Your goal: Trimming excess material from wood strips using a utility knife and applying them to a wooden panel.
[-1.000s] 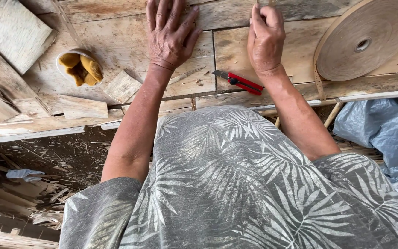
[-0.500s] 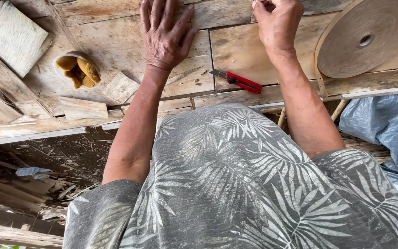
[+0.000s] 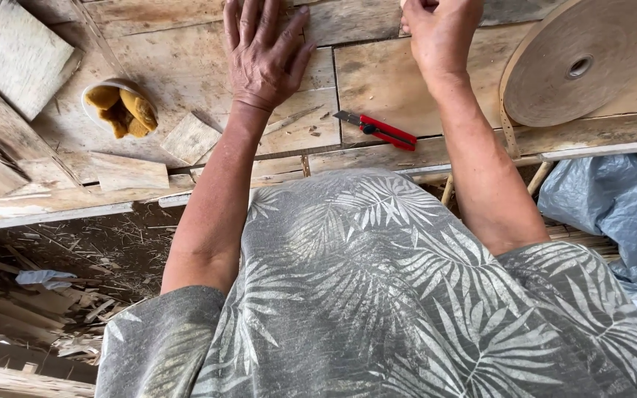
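Yellow lumps [image 3: 121, 109] fill small white bowl [image 3: 91, 94], left of flat left hand [image 3: 263, 51].

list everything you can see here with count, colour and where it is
wooden workbench: one, pale weathered boards, across the top of the view
utility knife: one, red and black, on the bench between the two forearms
roll of strip: one, tan, flat on the bench at top right, a loose end hanging over the edge
small bowl: one, white rim, yellow-brown lumps inside, on the bench at left
wood offcuts: several, pale, on the bench at left
plastic sheet: one, grey-blue, below the bench at right
wood scraps: many, pale, on the ground at lower left
left hand: flat on the boards, fingers spread
right hand: closed, at the top edge; what it grips is not visible
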